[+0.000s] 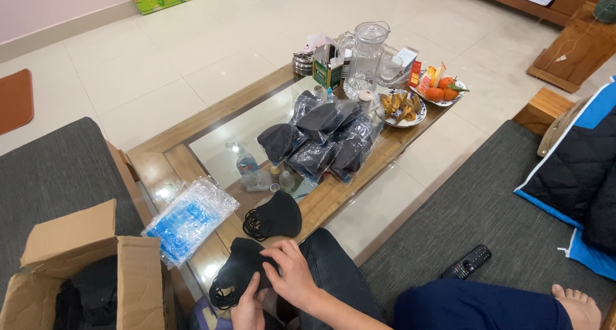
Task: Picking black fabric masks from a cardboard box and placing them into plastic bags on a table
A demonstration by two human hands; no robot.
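Both hands on black face mask at near edge of glass-topped table: left hand under it, right hand pinching its edge. Second black mask on table just beyond. Bagged masks mid-table, clear packet stack at its left edge.

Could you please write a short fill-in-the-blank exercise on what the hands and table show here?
1. Both hands, left hand and right hand, hold a black ___.
2. A second black mask lies on the ___.
3. The cardboard box stands ___, flaps up.
4. The plate holds ___ fruit.

Missing: mask; table; open; orange
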